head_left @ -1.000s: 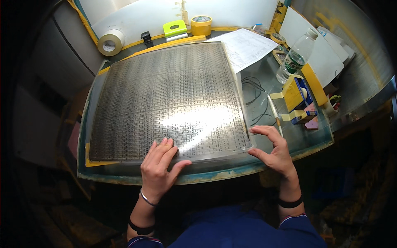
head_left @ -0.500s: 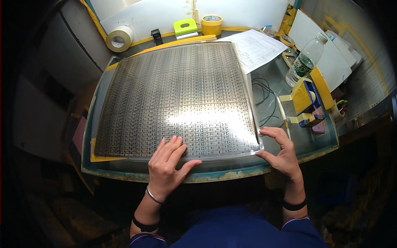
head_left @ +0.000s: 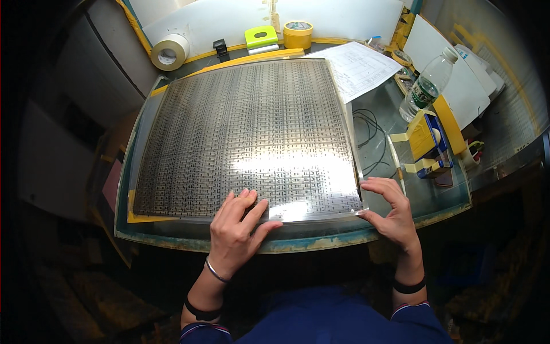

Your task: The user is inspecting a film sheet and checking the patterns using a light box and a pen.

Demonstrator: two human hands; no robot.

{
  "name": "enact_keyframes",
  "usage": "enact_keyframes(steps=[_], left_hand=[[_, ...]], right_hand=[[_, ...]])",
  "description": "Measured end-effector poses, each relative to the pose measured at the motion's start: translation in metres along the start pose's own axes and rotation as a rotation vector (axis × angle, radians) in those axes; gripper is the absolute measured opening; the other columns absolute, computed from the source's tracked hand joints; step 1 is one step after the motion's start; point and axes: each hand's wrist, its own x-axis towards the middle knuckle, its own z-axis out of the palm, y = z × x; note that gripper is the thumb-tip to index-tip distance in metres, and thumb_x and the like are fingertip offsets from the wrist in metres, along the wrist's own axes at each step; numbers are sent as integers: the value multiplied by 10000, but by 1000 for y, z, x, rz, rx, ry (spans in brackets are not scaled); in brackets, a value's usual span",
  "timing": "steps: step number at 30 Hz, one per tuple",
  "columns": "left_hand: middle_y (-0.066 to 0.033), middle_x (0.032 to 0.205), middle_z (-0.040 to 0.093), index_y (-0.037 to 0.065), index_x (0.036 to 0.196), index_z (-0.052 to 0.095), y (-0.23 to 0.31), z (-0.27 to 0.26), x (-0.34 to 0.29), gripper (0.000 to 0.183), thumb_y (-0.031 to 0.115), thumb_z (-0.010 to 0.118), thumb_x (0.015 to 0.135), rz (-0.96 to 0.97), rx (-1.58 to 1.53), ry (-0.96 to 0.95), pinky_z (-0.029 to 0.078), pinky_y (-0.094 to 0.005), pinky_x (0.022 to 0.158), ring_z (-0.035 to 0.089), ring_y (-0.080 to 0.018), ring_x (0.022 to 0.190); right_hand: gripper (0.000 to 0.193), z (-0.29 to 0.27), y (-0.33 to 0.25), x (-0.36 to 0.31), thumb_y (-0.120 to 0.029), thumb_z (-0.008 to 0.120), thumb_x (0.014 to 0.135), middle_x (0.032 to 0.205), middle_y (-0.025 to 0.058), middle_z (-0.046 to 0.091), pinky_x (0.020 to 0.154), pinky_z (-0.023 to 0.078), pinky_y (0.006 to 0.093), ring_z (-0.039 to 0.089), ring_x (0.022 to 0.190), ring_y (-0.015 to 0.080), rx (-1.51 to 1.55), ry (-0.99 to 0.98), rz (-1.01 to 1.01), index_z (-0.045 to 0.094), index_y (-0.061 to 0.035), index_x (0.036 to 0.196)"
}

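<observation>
A large, glossy, see-through film sheet (head_left: 246,120) covered with rows of small dark printed marks lies flat on the table. My left hand (head_left: 234,229) rests on its near edge, fingers lying on the film and thumb stretched to the right along the edge. At the near right corner is my right hand (head_left: 394,213), its thumb touching the corner and its fingertips against the right edge. Thumb and fingers there are apart, and nothing shows between them. Bright glare lies on the film between the two hands.
Right of the film are black cables (head_left: 369,135), a yellow and blue tape dispenser (head_left: 423,135) and a plastic bottle (head_left: 427,86). A printed paper (head_left: 364,69) lies behind. Along the back stand a white tape roll (head_left: 170,53), a green hole punch (head_left: 260,37) and a yellow tape roll (head_left: 298,37).
My left hand has shifted slightly to the right along the film's near edge. My right hand stays at the corner. The whole view has moved a little.
</observation>
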Motion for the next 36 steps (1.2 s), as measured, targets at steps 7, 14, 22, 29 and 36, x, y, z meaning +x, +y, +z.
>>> enact_keyframes(steps=[7,14,22,29,36], left_hand=[[-132,1090,661,102,1068,728,-1,0,0,359,267,799,757,41,-29,-40,481,-505,998,639,-322,1070],[-100,1096,646,134,1063,735,0,-2,3,308,230,786,775,78,-54,-72,484,-501,987,634,-305,1074],[-80,995,670,88,964,723,-2,3,-1,228,121,802,753,141,-140,-11,530,-474,918,666,-280,971],[-94,1020,669,39,992,696,-1,0,-5,359,210,847,715,90,-141,12,501,-498,956,653,-305,995],[-183,1355,526,57,1258,612,4,-4,-1,668,415,822,734,-97,-10,-79,285,-573,1125,459,-372,1303]], right_hand=[[506,1,0,0,-18,834,638,1151,123,671,985,464,380,587,1143,298,1,1,-1,686,-50,1120],[499,1,1,0,-28,839,639,1148,118,673,985,464,381,587,1144,297,-3,2,-2,690,-52,1114],[491,1,0,0,-31,842,638,1145,117,675,983,466,382,589,1137,298,-15,-1,-7,694,-53,1106],[484,1,-1,0,-38,843,649,1138,129,674,971,472,385,593,1128,301,-10,12,-1,692,-47,1109],[453,2,0,0,-96,831,718,1140,140,672,962,477,389,596,1120,310,-28,25,-28,677,-44,1141]])
